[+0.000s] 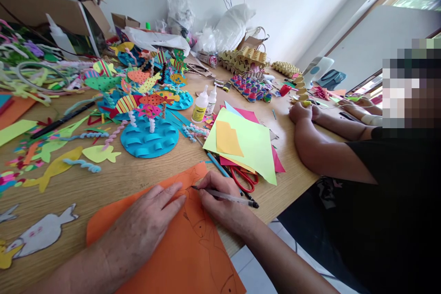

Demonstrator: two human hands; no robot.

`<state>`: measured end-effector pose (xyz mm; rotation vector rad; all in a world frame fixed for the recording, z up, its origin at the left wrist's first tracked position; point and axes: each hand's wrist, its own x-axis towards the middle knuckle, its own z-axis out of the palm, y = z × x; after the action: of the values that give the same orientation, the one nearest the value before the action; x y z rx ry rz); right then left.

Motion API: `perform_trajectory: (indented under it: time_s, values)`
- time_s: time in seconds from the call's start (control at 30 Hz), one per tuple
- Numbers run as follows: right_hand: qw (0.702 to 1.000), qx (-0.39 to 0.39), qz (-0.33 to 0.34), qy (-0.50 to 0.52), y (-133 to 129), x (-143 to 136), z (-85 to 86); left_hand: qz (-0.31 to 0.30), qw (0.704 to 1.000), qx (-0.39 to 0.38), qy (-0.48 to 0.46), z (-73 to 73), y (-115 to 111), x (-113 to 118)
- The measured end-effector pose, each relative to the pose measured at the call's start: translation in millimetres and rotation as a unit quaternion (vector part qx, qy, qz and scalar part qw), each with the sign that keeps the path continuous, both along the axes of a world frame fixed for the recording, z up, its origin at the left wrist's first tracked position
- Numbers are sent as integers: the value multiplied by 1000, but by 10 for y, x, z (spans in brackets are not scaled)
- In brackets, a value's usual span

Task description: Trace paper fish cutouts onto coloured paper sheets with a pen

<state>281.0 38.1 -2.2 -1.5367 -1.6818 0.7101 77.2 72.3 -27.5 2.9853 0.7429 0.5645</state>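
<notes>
My right hand (223, 202) grips a clear pen (229, 196) with a black end, its tip touching an orange sheet of paper (172, 252). Fish outlines in dark ink run along the sheet's right side. Flat on the same sheet lies my left hand (146, 216), fingers stretched out and holding nothing. Just beyond my right hand, red-handled scissors (245, 179) stick out from under a light green sheet (253, 140). A white paper fish (44, 236) rests on the wood at the lower left.
Paper fish on a blue round base (149, 140) stand ahead, with glue bottles (200, 105) beside them. Yellow paper fish (101, 153) and scraps cover the left. A person in black (389, 206) works at the right, hands on the table (289, 165). Painted egg cartons (250, 86) sit behind.
</notes>
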Motion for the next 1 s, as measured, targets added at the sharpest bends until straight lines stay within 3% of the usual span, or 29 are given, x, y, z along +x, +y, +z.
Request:
perform_trajectory:
  time_s: [0.17, 0.33, 0.47, 0.67, 1.0]
  values:
    - [996, -7, -32, 78, -10, 18, 32, 3, 1000, -20, -13, -41, -13, -7]
    - [967, 2, -107, 229, -22, 53, 45, 20, 999, -34, -31, -90, -38, 3]
    - [953, 0, -102, 284, 1, 35, 143, 11, 998, -53, -21, -64, -22, -9]
    - [964, -9, -88, 251, 146, -22, 287, 4, 998, -54, -40, -83, 5, -41]
    - [988, -23, -47, 148, 211, -40, 12, 13, 999, -31, -11, -22, -24, 11]
